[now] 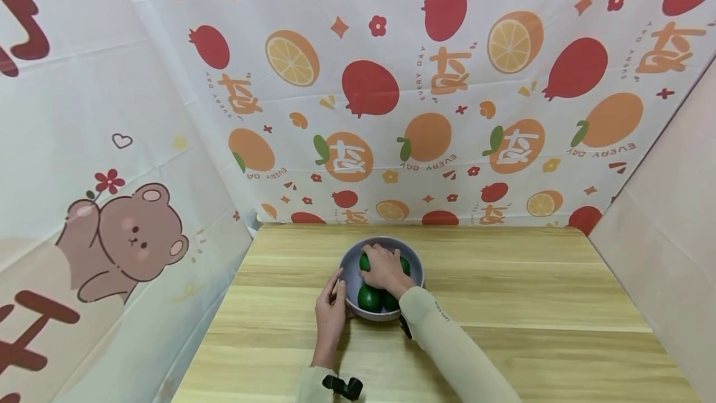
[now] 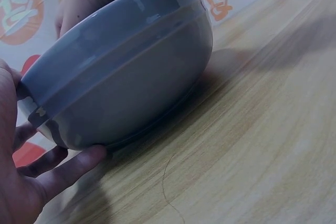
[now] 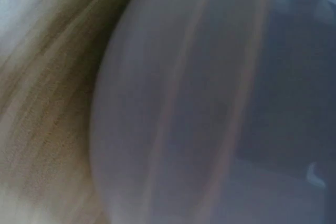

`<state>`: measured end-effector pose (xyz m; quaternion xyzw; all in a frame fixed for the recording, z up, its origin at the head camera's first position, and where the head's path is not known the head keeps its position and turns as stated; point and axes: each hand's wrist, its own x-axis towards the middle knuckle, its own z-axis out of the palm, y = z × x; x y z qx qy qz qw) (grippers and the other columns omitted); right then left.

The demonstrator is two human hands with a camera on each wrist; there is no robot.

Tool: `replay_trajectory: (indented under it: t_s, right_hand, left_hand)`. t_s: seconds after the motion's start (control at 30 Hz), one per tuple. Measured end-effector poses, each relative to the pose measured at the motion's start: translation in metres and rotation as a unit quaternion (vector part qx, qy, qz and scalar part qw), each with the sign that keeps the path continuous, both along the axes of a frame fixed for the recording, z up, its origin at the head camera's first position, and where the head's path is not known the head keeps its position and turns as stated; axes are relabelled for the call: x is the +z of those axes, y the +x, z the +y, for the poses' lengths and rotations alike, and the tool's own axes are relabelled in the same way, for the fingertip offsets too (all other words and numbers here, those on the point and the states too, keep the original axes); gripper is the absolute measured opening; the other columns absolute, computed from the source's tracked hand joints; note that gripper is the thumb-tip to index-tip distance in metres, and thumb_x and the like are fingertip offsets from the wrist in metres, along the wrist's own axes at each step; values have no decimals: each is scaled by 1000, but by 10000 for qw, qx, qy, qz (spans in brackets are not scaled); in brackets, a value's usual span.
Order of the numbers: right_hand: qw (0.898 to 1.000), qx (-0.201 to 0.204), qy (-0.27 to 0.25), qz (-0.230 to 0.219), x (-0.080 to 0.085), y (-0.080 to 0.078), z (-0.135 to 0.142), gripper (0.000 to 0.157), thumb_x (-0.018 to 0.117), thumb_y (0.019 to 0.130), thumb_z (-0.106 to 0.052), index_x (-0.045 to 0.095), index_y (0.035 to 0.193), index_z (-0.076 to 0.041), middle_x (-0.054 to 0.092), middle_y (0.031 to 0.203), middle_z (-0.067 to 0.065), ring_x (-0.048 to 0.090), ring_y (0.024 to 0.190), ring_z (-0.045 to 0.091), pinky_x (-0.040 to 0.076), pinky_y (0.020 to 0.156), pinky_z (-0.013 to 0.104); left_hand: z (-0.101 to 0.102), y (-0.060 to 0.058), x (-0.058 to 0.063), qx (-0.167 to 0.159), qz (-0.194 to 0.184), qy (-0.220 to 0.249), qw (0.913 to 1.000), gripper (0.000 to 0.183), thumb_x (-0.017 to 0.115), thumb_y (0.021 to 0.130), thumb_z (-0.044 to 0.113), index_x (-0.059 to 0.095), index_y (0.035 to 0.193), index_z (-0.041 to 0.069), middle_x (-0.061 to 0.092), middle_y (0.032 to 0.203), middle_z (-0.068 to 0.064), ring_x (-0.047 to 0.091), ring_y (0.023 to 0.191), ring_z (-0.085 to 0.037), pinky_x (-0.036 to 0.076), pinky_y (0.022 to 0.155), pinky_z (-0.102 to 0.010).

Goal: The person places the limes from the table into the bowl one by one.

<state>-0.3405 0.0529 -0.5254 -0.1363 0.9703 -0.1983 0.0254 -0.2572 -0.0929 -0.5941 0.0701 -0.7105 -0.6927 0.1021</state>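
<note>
A grey-blue glazed bowl stands on the wooden table and holds several glossy dark green, avocado-like fruits. My right hand reaches down into it, fingers curled over a green fruit that is partly hidden beneath the palm. At the bowl's left side, my left hand holds its wall. The left wrist view shows fingertips low near the bowl's base and part of the hand up by the rim. Only the bowl's blurred outer wall and some table fill the right wrist view.
The wood-grain tabletop extends around the bowl. Behind it hangs a fruit-print cloth, and a bear-print cloth hangs at the left. Black camera mounts sit on both wrists, the right one close to the bowl's rim.
</note>
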Motion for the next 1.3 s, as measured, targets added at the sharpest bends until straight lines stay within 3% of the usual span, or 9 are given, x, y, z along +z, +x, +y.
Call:
replay_trajectory:
  t_s: [0.33, 0.57, 0.73, 0.83, 1.2, 1.3]
  right_hand:
    - [9998, -108, 119, -112, -4, -1, 1, 49, 70, 95, -34, 59, 139, -17, 63, 137, 10, 60, 123, 29, 30, 117, 69]
    - [9996, -81, 171, -197, -3, 0, 2, 50, 68, 96, -35, 58, 141, -16, 62, 139, 11, 59, 126, 30, 28, 118, 69]
    - [9997, 29, 160, -202, -2, 2, 4, 48, 67, 96, -35, 59, 140, -16, 61, 139, 12, 57, 127, 36, 29, 116, 71]
    - [9995, 54, 145, -270, -1, 3, 5, 48, 66, 97, -35, 59, 141, -17, 59, 142, 12, 54, 131, 37, 29, 115, 71]
    - [9993, 81, 99, -347, -2, 5, 10, 53, 62, 99, -40, 54, 146, -17, 57, 145, 12, 51, 133, 37, 29, 116, 70]
    - [9994, 58, 108, -320, -2, 5, 13, 54, 62, 98, -42, 53, 145, -18, 57, 145, 11, 51, 132, 35, 30, 116, 68]
  left_hand:
    - [1, -1, -2, 93, 10, -15, 10000, 40, 56, 104, 36, 60, 142, 25, 54, 148, -17, 60, 59, -9, 58, 52, -28]
    - [2, 0, -2, 68, -63, 25, 10000, 38, 56, 105, 32, 60, 142, 27, 62, 132, -23, 59, 58, -11, 57, 51, -28]
    - [2, 1, 1, 96, 23, -140, 9999, 38, 55, 106, 31, 60, 143, 25, 50, 154, -9, 64, 82, -11, 59, 57, -27]
    - [2, 1, 1, 97, 53, -205, 9997, 38, 54, 106, 31, 59, 143, 25, 47, 157, -7, 66, 91, -14, 60, 59, -27]
    - [1, 3, 1, 178, 37, -152, 9997, 39, 55, 105, 34, 60, 142, 24, 55, 148, -13, 62, 77, -11, 59, 55, -29]
    - [1, 2, 0, 127, 46, -172, 9998, 39, 55, 105, 34, 60, 143, 24, 52, 152, -10, 63, 77, -12, 59, 56, -30]
